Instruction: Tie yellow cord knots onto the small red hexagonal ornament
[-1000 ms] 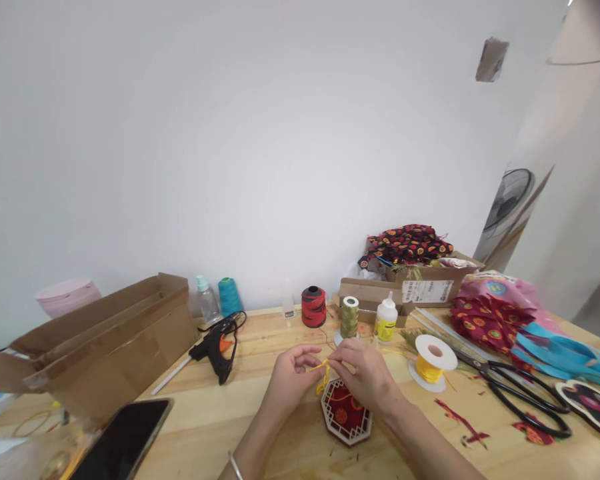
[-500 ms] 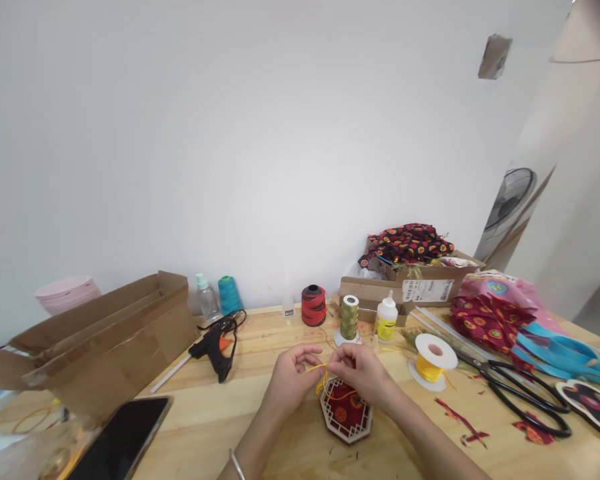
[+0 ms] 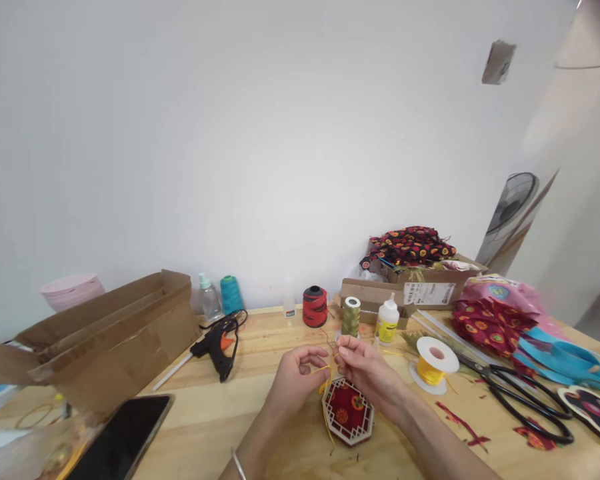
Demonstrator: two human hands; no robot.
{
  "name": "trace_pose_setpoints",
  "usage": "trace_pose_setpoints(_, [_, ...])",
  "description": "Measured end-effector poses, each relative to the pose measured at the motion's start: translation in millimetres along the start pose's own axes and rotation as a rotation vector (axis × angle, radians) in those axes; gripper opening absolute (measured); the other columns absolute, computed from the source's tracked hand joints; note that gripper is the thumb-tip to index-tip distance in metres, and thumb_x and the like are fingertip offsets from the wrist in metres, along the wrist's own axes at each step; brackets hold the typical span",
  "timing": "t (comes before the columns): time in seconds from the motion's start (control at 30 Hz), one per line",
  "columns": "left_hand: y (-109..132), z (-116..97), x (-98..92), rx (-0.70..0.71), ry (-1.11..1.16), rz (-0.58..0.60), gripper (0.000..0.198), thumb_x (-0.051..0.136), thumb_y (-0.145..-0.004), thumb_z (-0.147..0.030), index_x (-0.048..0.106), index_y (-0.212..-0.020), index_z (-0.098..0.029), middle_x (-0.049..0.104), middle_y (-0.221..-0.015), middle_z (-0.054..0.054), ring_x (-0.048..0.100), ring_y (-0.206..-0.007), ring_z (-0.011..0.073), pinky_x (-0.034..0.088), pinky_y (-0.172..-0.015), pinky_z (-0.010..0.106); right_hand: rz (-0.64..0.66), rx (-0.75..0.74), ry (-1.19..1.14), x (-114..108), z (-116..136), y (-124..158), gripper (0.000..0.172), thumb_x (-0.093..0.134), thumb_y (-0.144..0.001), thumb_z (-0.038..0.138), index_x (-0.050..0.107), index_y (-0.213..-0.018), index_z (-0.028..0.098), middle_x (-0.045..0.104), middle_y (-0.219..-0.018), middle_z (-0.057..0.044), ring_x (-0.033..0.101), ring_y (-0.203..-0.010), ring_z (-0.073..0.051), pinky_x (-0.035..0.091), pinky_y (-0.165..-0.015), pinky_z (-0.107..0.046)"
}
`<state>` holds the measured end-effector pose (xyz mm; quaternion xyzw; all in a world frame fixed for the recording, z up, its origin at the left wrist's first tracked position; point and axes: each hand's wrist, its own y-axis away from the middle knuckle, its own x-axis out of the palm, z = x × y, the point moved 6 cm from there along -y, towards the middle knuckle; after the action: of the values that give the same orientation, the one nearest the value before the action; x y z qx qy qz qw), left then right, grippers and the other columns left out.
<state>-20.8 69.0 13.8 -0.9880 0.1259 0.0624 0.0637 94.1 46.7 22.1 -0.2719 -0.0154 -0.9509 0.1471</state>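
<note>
Both of my hands meet over the middle of the wooden table (image 3: 260,427). My left hand (image 3: 294,378) pinches a thin yellow cord (image 3: 324,371) between thumb and fingers. My right hand (image 3: 367,372) pinches the same cord a little higher, its fingertips raised near the olive thread spool (image 3: 351,316). A loop of the cord hangs between the hands and trails down over a red hexagonal ornament with a white lattice border (image 3: 348,410), which lies flat on the table right below them.
A yellow cord reel (image 3: 433,361), a glue bottle (image 3: 387,320), a red-black spool (image 3: 315,307) and a teal spool (image 3: 230,294) stand behind. A black glue gun (image 3: 218,344), an open cardboard box (image 3: 95,340) and a phone (image 3: 123,440) lie left. Black scissors (image 3: 525,400), patterned fabric (image 3: 490,317) and blue ribbon (image 3: 565,357) lie right.
My right hand has lifted and drawn the cord upward. More of the hexagonal ornament now shows below the hands. The left hand has stayed nearly in place.
</note>
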Motion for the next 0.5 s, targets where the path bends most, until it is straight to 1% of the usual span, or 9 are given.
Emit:
trace_pose_setpoints(0.07, [1,-2,-0.2,0.003,0.001,0.001,0.024,0.062,-0.054,-0.02,0.058,-0.077,-0.013,0.059,-0.064,0.002,0.044,-0.046,0.0076,0.032,-0.044,0.019,0.002,-0.023,0.001,2,4,1,0.018,0.059,-0.065,0.022,0.048,-0.078,0.017,0.048,-0.062,0.003,0.046,-0.06,-0.007,0.035,-0.062,-0.019])
trace_pose_setpoints(0.1, [1,-3,-0.6,0.006,-0.009,-0.003,0.023,0.062,-0.055,-0.02,0.059,-0.076,-0.013,0.059,-0.064,0.002,0.044,-0.045,0.0073,0.031,-0.044,0.018,-0.003,-0.035,0.024,3,5,2,0.019,0.06,-0.064,0.023,0.048,-0.078,0.017,0.048,-0.063,0.003,0.047,-0.062,-0.008,0.035,-0.063,-0.02])
trace_pose_setpoints(0.13, [1,-4,-0.8,0.01,-0.023,-0.007,0.022,0.061,-0.055,-0.02,0.059,-0.076,-0.013,0.059,-0.063,0.002,0.042,-0.044,0.0068,0.03,-0.043,0.018,-0.012,-0.05,0.058,3,6,1,0.019,0.06,-0.064,0.025,0.047,-0.076,0.018,0.047,-0.061,0.004,0.047,-0.06,-0.008,0.035,-0.061,-0.02])
trace_pose_setpoints(0.2, [3,-6,-0.1,0.02,-0.057,-0.009,0.021,0.061,-0.055,-0.02,0.059,-0.075,-0.013,0.059,-0.062,0.001,0.038,-0.041,0.0054,0.027,-0.04,0.017,-0.033,-0.091,0.126,2,8,0,0.019,0.06,-0.064,0.027,0.046,-0.073,0.018,0.044,-0.057,0.006,0.043,-0.052,-0.006,0.033,-0.052,-0.018])
trace_pose_setpoints(0.27, [4,-7,2.1,0.028,-0.083,0.001,0.021,0.06,-0.056,-0.019,0.059,-0.076,-0.013,0.058,-0.061,0.0,0.035,-0.039,0.0048,0.025,-0.039,0.017,-0.047,-0.123,0.188,2,9,-1,0.019,0.059,-0.064,0.028,0.046,-0.072,0.018,0.04,-0.055,0.007,0.035,-0.044,-0.004,0.027,-0.043,-0.016])
trace_pose_setpoints(0.33, [5,-7,4.6,0.035,-0.091,0.014,0.02,0.059,-0.057,-0.019,0.059,-0.076,-0.014,0.058,-0.062,0.001,0.037,-0.041,0.0054,0.026,-0.04,0.017,-0.059,-0.126,0.261,1,10,-1,0.02,0.059,-0.063,0.03,0.048,-0.076,0.018,0.04,-0.055,0.007,0.029,-0.04,-0.002,0.021,-0.038,-0.015])
trace_pose_setpoints(0.43, [6,-8,6.3,0.046,-0.073,0.026,0.02,0.059,-0.057,-0.021,0.059,-0.076,-0.013,0.058,-0.063,0.002,0.043,-0.045,0.0075,0.029,-0.041,0.017,-0.062,-0.08,0.379,0,12,0,0.029,0.061,-0.061,0.029,0.05,-0.084,0.018,0.046,-0.058,0.006,0.03,-0.039,-0.002,0.019,-0.036,-0.015])
trace_pose_setpoints(0.5, [6,-8,5.7,0.051,-0.061,0.028,0.021,0.059,-0.057,-0.023,0.059,-0.076,-0.013,0.058,-0.063,0.002,0.043,-0.044,0.0077,0.029,-0.041,0.017,-0.03,-0.058,0.405,1,14,1,0.031,0.063,-0.059,0.028,0.052,-0.086,0.017,0.05,-0.058,0.004,0.037,-0.042,-0.004,0.024,-0.038,-0.016])
